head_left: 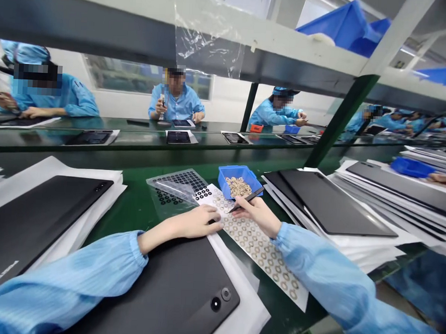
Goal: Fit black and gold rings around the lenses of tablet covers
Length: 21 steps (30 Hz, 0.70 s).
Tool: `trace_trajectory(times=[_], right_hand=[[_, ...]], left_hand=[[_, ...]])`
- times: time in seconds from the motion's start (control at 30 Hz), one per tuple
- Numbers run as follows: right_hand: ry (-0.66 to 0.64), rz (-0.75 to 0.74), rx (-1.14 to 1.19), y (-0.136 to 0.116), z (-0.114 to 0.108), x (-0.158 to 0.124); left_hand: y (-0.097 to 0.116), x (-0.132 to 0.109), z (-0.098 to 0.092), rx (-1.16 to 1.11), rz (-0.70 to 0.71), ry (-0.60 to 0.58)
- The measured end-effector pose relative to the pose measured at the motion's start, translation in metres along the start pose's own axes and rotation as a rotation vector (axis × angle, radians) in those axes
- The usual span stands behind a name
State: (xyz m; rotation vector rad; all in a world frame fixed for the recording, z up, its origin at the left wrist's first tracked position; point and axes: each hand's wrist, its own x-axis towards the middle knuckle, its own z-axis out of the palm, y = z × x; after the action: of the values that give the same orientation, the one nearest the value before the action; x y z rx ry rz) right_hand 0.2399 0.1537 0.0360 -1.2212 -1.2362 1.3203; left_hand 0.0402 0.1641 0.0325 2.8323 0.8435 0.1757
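My right hand grips dark tweezers, their tip pointing down-left over a white sheet of tan ring stickers. Close to that tip is my left hand, its fingers bent together near the sheet's edge. A small dark spot shows between its thumb and fingers; I cannot make out what it is. Below the left wrist lies a dark grey tablet back panel with two camera openings at its corner, on white paper. Behind the left hand lies a clear film with black rings.
A blue bin of small tan rings stands behind the sheet. More panels on paper lie left and right. A shelf spans overhead, with a green post. Co-workers in blue sit across the bench.
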Motion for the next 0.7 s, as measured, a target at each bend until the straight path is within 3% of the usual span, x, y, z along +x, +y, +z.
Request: trace_trajectory(times=[0.23,0.4,0.53,0.7], right_hand=[[0.063,-0.009,0.100,0.037,-0.008,-0.003],[0.087,-0.095,-0.020,0.050,-0.016,-0.011],[0.084,-0.108,-0.050,0.051,-0.016,-0.010],[0.080,-0.118,-0.065,0.052,-0.016,-0.008]], left_hand=[[-0.003,-0.004,0.005,-0.026,-0.010,0.118],[-0.010,-0.001,0.007,-0.006,-0.031,0.238],[-0.031,-0.003,-0.001,0.045,-0.040,0.276],[-0.063,-0.010,-0.007,0.090,-0.078,0.198]])
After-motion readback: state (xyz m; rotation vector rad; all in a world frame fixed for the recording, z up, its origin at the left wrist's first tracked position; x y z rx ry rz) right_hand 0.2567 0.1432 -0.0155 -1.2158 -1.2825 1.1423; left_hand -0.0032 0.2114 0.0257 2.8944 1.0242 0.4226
